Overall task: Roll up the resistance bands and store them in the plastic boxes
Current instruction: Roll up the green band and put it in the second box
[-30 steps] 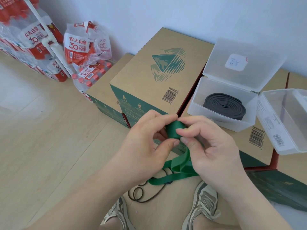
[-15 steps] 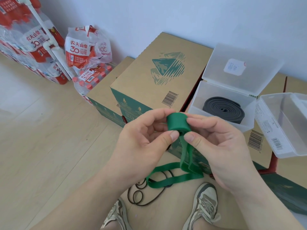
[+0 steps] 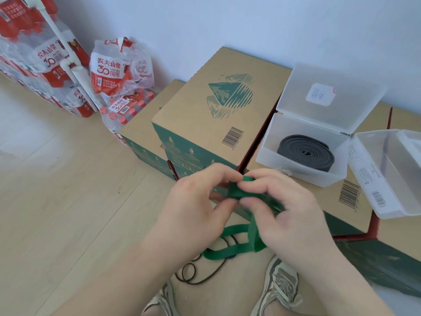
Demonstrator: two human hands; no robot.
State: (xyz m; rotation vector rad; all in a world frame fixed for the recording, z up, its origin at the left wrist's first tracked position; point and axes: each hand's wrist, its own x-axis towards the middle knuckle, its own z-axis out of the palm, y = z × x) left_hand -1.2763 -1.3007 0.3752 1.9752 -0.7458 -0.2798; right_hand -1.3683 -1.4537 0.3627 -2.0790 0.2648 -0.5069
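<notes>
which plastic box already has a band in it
The left box, lid raised, holds the rolled black band; the right box shows none.

Storage corner, pale wood-look floor [image 3: 68, 213], white wall [image 3: 227, 23], stacked brown cardboard cartons [image 3: 200, 106] beyond the left hand [image 3: 193, 208], shrink-wrapped water-bottle packs [image 3: 109, 74] further left.

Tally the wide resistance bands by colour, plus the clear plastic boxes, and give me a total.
1 green band, pinched by the left hand and the right hand
1 dark grey band, rolled inside a box
2 clear plastic boxes
Total: 4
The thin dark loops on the floor overlap, so they are not counted.
</notes>
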